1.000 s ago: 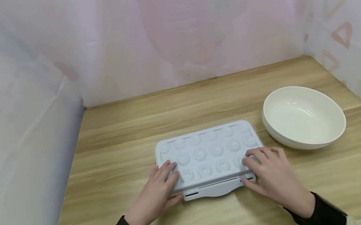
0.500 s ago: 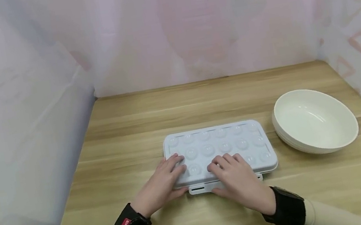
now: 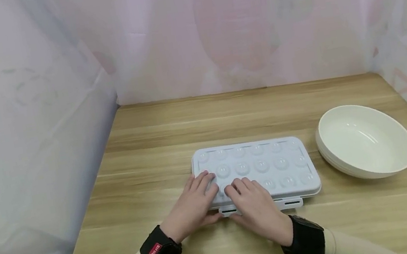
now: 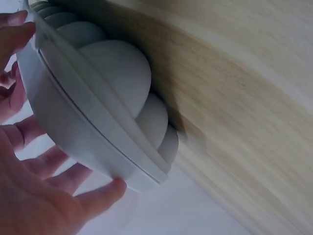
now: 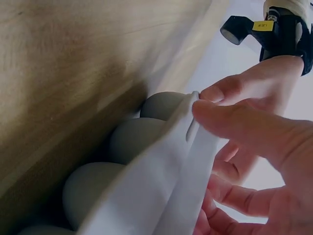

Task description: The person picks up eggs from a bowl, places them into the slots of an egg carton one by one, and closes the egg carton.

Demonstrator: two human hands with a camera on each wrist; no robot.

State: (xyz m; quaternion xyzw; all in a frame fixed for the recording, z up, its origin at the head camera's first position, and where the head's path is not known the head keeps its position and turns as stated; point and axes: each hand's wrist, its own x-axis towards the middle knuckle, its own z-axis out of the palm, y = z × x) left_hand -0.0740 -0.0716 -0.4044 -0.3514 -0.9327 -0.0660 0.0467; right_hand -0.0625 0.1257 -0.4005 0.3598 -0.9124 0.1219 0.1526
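A pale white-blue plastic egg box (image 3: 262, 165) with a bumpy lid lies closed on the table. My left hand (image 3: 193, 204) holds its front left corner, fingers spread over the lid and thumb at the front edge. Close beside it, my right hand (image 3: 258, 210) has bent fingers on the lid and its thumb at the latch flap (image 3: 291, 203) along the front. The right wrist view shows that thumb (image 5: 220, 117) against the flap's slotted end. Rounded cups (image 4: 115, 73) bulge under the box in the left wrist view. The inside of the box is hidden.
A large cream bowl (image 3: 367, 140) stands to the right of the box. The wooden table (image 3: 155, 130) ends at a patterned cloth (image 3: 235, 27) behind, with more cloth on both sides. Black bands (image 3: 304, 238) circle both wrists.
My right hand has moved left along the front of the egg box, from its right end to beside my left hand. The left hand keeps its place on the corner. The view has shifted slightly.
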